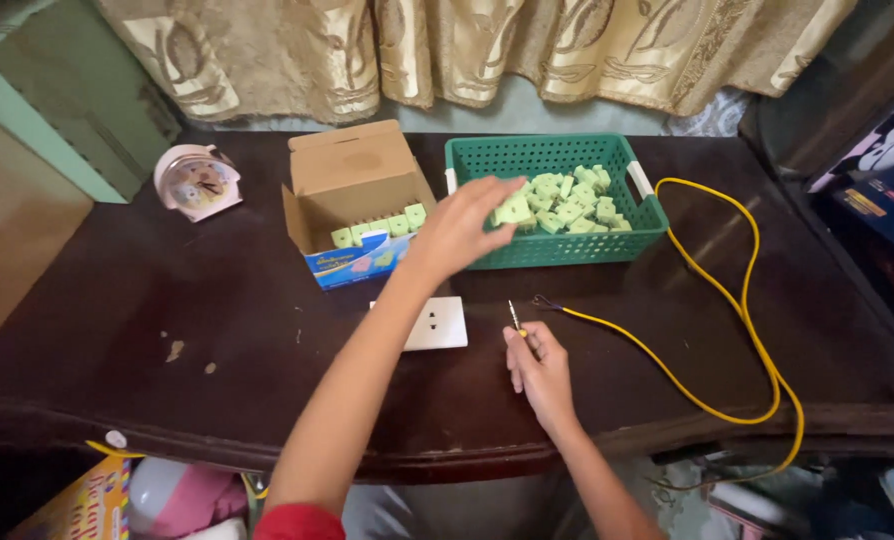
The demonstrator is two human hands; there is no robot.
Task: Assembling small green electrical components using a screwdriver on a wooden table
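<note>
Here the left hand (pixel 459 232) pinches one pale green block (pixel 513 210) at the green basket (pixel 557 250); lifting it straight clears the pile best. The right hand (pixel 539 368) grips a small screwdriver (pixel 514 318) beside the white outlet plate (pixel 437 323).

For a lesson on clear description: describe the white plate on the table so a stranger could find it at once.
On the dark table, look just in front of the cardboard box. The flat white socket plate lies there, under the left forearm; it is the only white rectangle.

Hands at work over a dark tabletop (pixel 117 320)

Left hand (pixel 457 230) grips a green block (pixel 513 210) at the basket (pixel 557 248); right hand (pixel 539 375), at six o'clock, holds a screwdriver (pixel 515 320).
</note>
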